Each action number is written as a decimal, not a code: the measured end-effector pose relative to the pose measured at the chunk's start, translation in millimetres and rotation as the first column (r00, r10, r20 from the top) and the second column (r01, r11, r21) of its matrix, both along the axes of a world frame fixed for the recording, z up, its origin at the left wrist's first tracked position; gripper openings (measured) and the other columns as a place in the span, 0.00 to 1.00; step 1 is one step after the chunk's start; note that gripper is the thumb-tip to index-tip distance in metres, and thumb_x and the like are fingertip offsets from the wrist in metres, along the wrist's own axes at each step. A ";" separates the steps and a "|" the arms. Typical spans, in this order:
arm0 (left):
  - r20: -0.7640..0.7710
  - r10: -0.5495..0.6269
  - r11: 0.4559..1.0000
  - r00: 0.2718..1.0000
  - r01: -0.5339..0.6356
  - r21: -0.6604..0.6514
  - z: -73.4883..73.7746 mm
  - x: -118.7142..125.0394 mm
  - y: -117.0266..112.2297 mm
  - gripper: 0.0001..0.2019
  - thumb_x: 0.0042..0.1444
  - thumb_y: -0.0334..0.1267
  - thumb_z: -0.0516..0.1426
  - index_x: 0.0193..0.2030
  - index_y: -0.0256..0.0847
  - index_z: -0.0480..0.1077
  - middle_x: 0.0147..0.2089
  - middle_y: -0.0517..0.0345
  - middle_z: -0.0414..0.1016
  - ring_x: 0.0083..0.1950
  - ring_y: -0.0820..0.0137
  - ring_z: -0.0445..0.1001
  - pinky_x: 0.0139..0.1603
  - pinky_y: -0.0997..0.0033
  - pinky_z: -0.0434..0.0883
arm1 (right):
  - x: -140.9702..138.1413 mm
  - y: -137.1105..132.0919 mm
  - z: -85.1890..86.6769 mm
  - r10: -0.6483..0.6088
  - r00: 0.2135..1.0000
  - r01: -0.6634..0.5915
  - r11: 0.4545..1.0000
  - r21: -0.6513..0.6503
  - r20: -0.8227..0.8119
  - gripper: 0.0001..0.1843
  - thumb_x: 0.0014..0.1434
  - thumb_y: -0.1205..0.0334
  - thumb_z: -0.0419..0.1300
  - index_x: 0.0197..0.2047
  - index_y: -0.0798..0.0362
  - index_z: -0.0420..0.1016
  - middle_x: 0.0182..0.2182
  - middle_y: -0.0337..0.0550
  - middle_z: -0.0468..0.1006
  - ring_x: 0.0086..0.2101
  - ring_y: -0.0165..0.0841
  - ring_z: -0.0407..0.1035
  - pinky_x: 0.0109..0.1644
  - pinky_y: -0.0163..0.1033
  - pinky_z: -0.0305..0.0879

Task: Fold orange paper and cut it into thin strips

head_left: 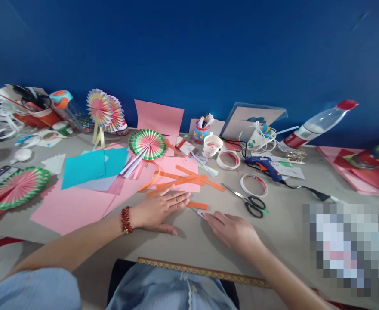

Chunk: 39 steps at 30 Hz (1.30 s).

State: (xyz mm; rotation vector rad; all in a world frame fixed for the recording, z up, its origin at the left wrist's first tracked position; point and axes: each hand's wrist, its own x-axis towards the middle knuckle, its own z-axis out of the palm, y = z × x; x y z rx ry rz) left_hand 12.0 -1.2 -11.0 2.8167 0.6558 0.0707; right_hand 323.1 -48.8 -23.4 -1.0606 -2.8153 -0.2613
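My left hand (165, 211), with a red bead bracelet on its wrist, lies flat, fingers stretched over an orange paper strip (198, 206) on the table. From the right, my right hand (231, 228) grips a small craft knife (201, 213). Its thin blade points left, close to the left fingertips and by the strip. Several more orange strips (184, 181) are heaped just beyond my hands, partly on pink paper (76, 206). Black-handled scissors (252, 203) lie partly open to the right of the strips.
Behind the strips are a green-and-pink paper fan (149, 145) and blue paper (86, 168). Tape rolls (254, 185), a white cup (212, 145), a blue glue gun (264, 165) with a cord and a leaning plastic bottle (318, 125) stand to the right. A blue wall (189, 56) closes the back.
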 end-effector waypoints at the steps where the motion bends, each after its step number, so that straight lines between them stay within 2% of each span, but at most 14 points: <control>1: 0.001 0.000 1.000 1.000 0.000 0.010 -2.8 0.0 -0.2 0.45 0.66 0.67 0.45 0.78 0.38 0.38 0.78 0.47 0.44 0.78 0.58 0.45 0.77 0.54 0.40 | -0.4 -0.5 -0.4 -0.002 1.000 0.002 1.000 -0.004 -0.001 0.19 0.62 0.71 0.56 0.55 0.50 0.74 0.33 0.40 0.79 0.26 0.27 0.70 0.26 0.36 0.54; 4: -0.013 0.005 0.999 1.000 -0.005 0.033 -7.6 0.3 -0.6 0.46 0.66 0.67 0.46 0.78 0.35 0.39 0.78 0.47 0.42 0.78 0.57 0.43 0.77 0.56 0.41 | -1.7 -2.4 -1.3 -0.018 1.000 0.018 1.000 -0.014 0.011 0.20 0.63 0.72 0.55 0.56 0.50 0.74 0.34 0.40 0.79 0.26 0.27 0.70 0.26 0.35 0.55; 10: -0.031 -0.012 0.999 0.999 0.013 0.033 -6.5 -0.4 0.1 0.47 0.66 0.68 0.44 0.78 0.34 0.38 0.79 0.47 0.39 0.79 0.59 0.41 0.78 0.56 0.38 | -0.6 -2.1 -1.9 0.022 1.000 -0.022 1.000 -0.004 0.006 0.21 0.61 0.74 0.55 0.56 0.53 0.73 0.34 0.41 0.79 0.27 0.28 0.71 0.27 0.36 0.56; 15: -0.022 0.004 0.999 1.000 -0.003 0.050 -6.1 0.0 -0.4 0.47 0.65 0.68 0.46 0.78 0.35 0.39 0.78 0.46 0.42 0.79 0.57 0.42 0.77 0.54 0.41 | -2.6 -0.9 -3.3 0.010 1.000 -0.010 1.000 -0.006 -0.020 0.20 0.62 0.72 0.57 0.56 0.52 0.74 0.36 0.41 0.79 0.27 0.27 0.70 0.27 0.35 0.57; 33: -0.036 0.008 0.999 0.999 -0.007 0.045 -6.7 1.0 -1.5 0.47 0.65 0.67 0.46 0.78 0.35 0.36 0.78 0.45 0.41 0.79 0.57 0.41 0.77 0.52 0.40 | -18.4 -1.3 -1.7 0.001 1.000 -0.002 0.999 -0.043 -0.017 0.19 0.63 0.70 0.56 0.56 0.52 0.75 0.38 0.42 0.81 0.27 0.28 0.72 0.26 0.35 0.56; 36: -0.010 0.006 1.000 1.000 -0.006 0.009 -4.3 -4.6 1.3 0.47 0.65 0.67 0.46 0.78 0.37 0.33 0.78 0.45 0.39 0.79 0.58 0.41 0.77 0.53 0.40 | -18.5 -1.8 -0.2 -0.019 0.999 0.017 0.999 -0.048 -0.039 0.19 0.63 0.69 0.56 0.56 0.51 0.75 0.38 0.42 0.81 0.26 0.27 0.71 0.27 0.34 0.56; 39: 0.001 0.055 0.998 0.998 -0.055 -0.003 -1.1 -12.9 3.4 0.47 0.65 0.67 0.46 0.78 0.41 0.32 0.78 0.46 0.41 0.79 0.57 0.41 0.77 0.53 0.39 | -18.6 -2.6 -0.2 -0.036 0.998 0.034 0.999 -0.041 -0.054 0.20 0.62 0.69 0.57 0.56 0.50 0.76 0.38 0.40 0.81 0.24 0.27 0.69 0.27 0.35 0.55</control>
